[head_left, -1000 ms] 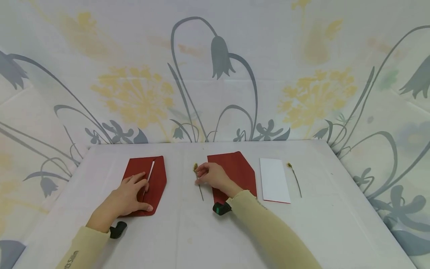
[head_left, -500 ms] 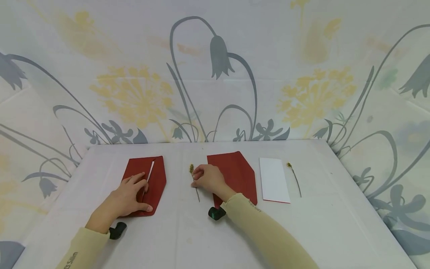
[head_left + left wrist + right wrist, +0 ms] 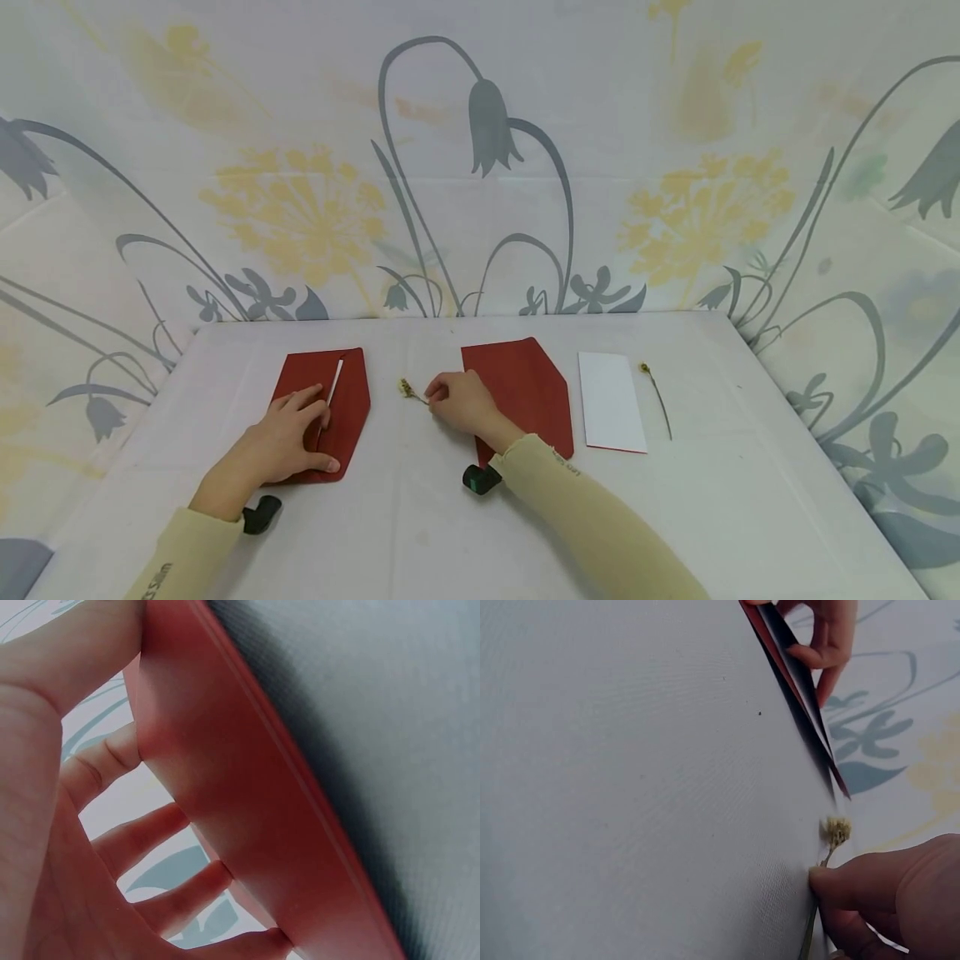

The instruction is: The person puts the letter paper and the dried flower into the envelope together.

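Observation:
My left hand (image 3: 272, 446) rests with spread fingers on a red envelope (image 3: 352, 417) at the left of the table. A thin white strip, seemingly a card's edge (image 3: 337, 380), shows in its opening. In the left wrist view, fingertips (image 3: 214, 876) touch the red paper (image 3: 240, 795). Between thumb and fingers, my right hand (image 3: 463, 404) pinches a dried flower (image 3: 407, 389) by its stem, to the right of that envelope. The right wrist view shows the yellowish flower head (image 3: 838, 831) sticking out past the thumb, its head towards the envelope.
A second red envelope (image 3: 528, 392) lies partly under my right forearm and hand. To its right are a white card (image 3: 611, 400) with a red lower edge and another dried flower (image 3: 659, 402). Patterned cloth (image 3: 480, 208) rises behind the white table (image 3: 420, 517).
The dried flower has turned from nearly upright in view to pointing left, its head now nearer the left envelope. My right hand has shifted slightly left; my left hand has stayed put.

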`<state>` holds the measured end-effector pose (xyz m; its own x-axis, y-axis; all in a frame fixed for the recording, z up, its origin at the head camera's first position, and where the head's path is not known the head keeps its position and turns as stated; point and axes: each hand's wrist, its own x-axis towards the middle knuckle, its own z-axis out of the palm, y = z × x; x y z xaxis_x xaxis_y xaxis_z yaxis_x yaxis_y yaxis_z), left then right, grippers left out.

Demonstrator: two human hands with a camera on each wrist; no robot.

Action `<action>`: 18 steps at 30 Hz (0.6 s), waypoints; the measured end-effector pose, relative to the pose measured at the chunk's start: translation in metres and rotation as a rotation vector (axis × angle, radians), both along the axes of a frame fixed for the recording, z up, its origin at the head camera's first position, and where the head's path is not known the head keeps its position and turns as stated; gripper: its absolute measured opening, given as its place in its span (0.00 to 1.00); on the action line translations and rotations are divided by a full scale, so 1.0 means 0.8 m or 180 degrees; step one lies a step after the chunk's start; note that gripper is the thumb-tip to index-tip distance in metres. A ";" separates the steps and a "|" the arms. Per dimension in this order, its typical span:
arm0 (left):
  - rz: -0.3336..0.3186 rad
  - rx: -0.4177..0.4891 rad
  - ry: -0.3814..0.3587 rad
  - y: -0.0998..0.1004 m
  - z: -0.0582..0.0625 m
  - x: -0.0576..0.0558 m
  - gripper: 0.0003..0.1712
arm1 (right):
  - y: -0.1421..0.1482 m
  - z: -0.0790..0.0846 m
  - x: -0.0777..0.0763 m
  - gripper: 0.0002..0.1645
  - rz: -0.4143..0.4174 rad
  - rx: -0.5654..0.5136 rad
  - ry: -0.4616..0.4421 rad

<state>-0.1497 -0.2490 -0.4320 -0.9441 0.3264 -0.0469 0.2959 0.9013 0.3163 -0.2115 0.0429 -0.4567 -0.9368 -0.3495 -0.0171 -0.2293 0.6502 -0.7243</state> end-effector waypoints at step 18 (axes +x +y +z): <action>0.0018 0.0006 -0.0009 0.001 -0.001 0.000 0.29 | -0.002 0.006 0.002 0.11 0.0278 0.0150 -0.0032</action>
